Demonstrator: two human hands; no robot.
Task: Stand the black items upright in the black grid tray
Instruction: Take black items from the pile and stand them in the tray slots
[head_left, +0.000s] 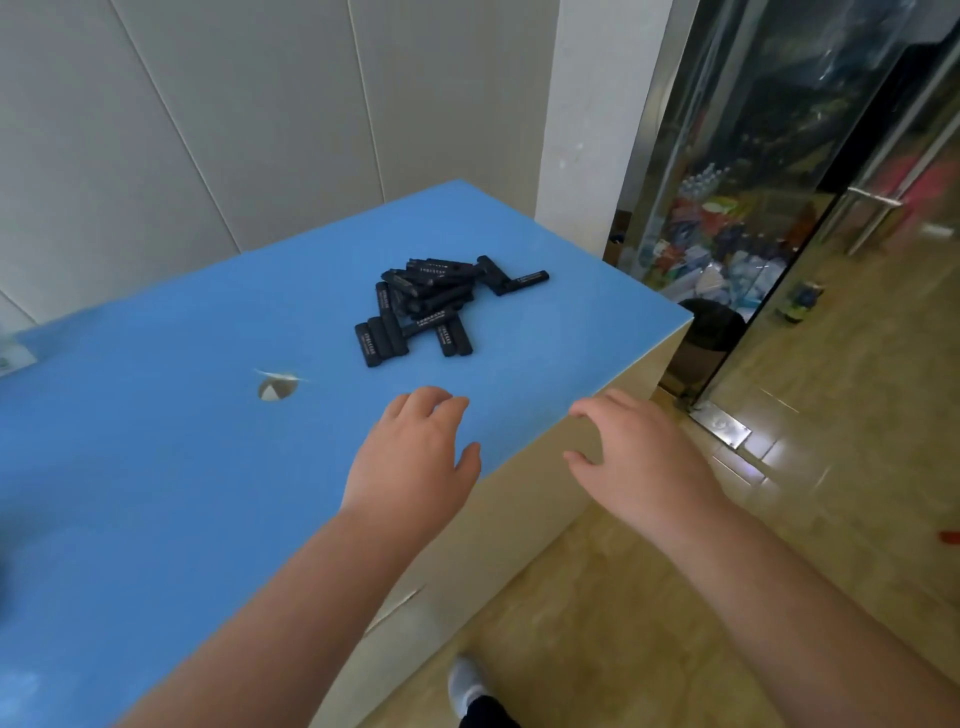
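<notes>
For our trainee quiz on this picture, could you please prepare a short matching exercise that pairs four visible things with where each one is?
Things:
1. pile of black items
2. left hand
3. right hand
4. round hole

Places:
A. past the table's side edge, over the floor
B. over the blue tabletop, near its edge
C. lying flat near the tabletop's far corner
D. in the tabletop, left of the pile

Pairs: 1-C, 2-B, 3-A, 4-D
</notes>
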